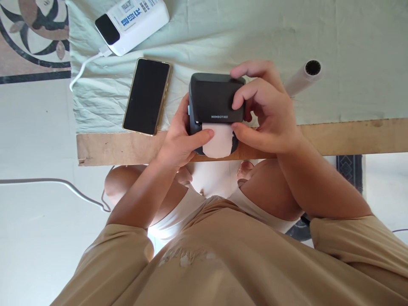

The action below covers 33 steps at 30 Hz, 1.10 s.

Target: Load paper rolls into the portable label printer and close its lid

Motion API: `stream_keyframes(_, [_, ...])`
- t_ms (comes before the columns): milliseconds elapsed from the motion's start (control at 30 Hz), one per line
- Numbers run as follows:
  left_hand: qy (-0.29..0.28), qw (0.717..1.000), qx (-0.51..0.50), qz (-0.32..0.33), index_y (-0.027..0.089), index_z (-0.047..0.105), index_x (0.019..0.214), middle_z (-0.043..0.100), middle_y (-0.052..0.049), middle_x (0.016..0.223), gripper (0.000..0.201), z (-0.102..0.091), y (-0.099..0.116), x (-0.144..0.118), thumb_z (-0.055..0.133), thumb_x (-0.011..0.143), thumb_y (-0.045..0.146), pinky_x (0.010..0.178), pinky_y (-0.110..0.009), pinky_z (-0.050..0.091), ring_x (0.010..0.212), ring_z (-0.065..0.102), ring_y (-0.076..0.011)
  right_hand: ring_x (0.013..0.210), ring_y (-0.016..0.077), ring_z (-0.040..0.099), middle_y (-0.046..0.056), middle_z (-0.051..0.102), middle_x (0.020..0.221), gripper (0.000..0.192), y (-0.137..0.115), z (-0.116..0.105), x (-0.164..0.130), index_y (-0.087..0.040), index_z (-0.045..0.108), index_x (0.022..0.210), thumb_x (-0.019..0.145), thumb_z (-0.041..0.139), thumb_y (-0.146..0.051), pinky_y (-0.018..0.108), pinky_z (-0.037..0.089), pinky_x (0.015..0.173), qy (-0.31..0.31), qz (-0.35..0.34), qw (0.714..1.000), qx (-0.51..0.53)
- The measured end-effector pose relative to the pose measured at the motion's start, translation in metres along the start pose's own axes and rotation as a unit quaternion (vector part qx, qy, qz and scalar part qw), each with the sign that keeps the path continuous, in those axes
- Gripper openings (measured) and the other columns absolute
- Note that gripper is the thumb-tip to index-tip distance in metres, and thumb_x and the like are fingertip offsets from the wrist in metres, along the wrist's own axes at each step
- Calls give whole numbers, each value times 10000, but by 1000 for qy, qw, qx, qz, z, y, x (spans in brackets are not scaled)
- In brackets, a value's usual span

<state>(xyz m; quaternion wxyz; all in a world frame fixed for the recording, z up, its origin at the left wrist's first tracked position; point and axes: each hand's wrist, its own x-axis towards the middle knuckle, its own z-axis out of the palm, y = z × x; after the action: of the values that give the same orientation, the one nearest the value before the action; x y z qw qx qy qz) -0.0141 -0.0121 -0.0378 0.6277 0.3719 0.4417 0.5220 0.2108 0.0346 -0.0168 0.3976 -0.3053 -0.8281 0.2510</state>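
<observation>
A dark label printer [215,95] marked NIIMBOT is held over the table's near edge. From its front slot hangs a strip of white label paper [217,142] with a rounded lower end. My left hand [183,138] is closed around the printer's left side, its thumb pressing on the paper; the other fingers are mostly hidden behind the body. My right hand [267,108] has its fingertips on the printer's right edge and lid, with the thumb tip beside the paper at the slot. Whether the lid is latched I cannot tell.
Left of the printer lies a phone [147,97], screen dark. Behind it is a white power bank [143,32] with a white cable [84,66] plugged in. A pale roll [302,78] stands beyond my right hand. A green cloth [353,63] covers the table behind its wooden edge [350,137].
</observation>
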Motion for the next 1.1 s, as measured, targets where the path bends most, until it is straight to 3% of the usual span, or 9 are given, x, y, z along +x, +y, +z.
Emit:
stream_keyframes(167, [-18, 1000, 8, 7, 284, 680, 1448, 819, -73, 1135, 818, -3, 0, -1, 996, 732, 524, 779, -406, 684, 1027, 853, -339, 914, 196, 659, 88, 655, 1583, 294, 2, 3, -2, -311, 674, 1177, 1106, 615, -590, 405, 632, 727, 0, 7, 1000, 9])
stream_keyframes(267, [-19, 999, -1, 27, 290, 689, 1452, 808, -75, 1130, 749, -3, -2, -3, 924, 815, 605, 770, -398, 681, 1087, 852, -348, 1023, 203, 714, 91, 644, 1617, 485, 9, 10, -3, -351, 615, 1452, 1118, 607, -703, 360, 636, 737, 10, 25, 998, 61])
stream_keyframes(333, [-4, 999, -4, 37, 286, 717, 1408, 791, -68, 1076, 655, -1, -4, -4, 823, 887, 668, 727, -373, 668, 1077, 850, -334, 1167, 231, 740, 108, 639, 1640, 691, 15, 17, -5, -368, 477, 1640, 1099, 621, -773, 360, 675, 833, -13, 45, 993, 107])
stream_keyframes(400, [5, 999, -5, 38, 268, 745, 1350, 766, -55, 1013, 578, 2, -4, -5, 767, 933, 668, 669, -333, 632, 952, 839, -286, 1260, 262, 745, 113, 665, 1600, 778, 21, 22, -8, -371, 400, 1692, 1088, 603, -817, 404, 703, 959, -36, 54, 987, 144])
stream_keyframes(533, [-22, 998, -33, 49, 257, 785, 1300, 760, -50, 1022, 440, 2, -3, -5, 807, 968, 545, 596, -286, 564, 756, 761, -189, 1241, 275, 760, 98, 697, 1512, 757, 27, 26, -11, -393, 365, 1686, 1089, 609, -788, 440, 711, 994, -53, 69, 980, 176])
stream_keyframes(667, [-25, 999, -29, 39, 280, 803, 1263, 765, -43, 1023, 456, 0, 0, -4, 884, 912, 559, 608, -277, 583, 825, 787, -209, 1305, 297, 755, 105, 692, 1541, 746, 27, 23, -12, -401, 344, 1685, 1086, 654, -720, 470, 710, 1036, -76, 97, 974, 188])
stream_keyframes(833, [-49, 997, -36, 37, 279, 793, 1285, 784, -39, 1038, 482, -1, 2, -5, 919, 923, 574, 627, -297, 602, 819, 784, -203, 1280, 310, 781, 116, 730, 1536, 730, 23, 22, -11, -384, 371, 1706, 1110, 621, -725, 519, 719, 1048, -68, 81, 977, 186])
stream_keyframes(1100, [-55, 998, -18, 27, 315, 766, 1343, 812, -61, 1128, 534, -6, -2, -4, 882, 929, 633, 681, -352, 613, 980, 819, -286, 1385, 289, 745, 104, 687, 1598, 775, 23, 25, -13, -402, 351, 1708, 1098, 560, -831, 463, 712, 1073, -64, 80, 976, 193])
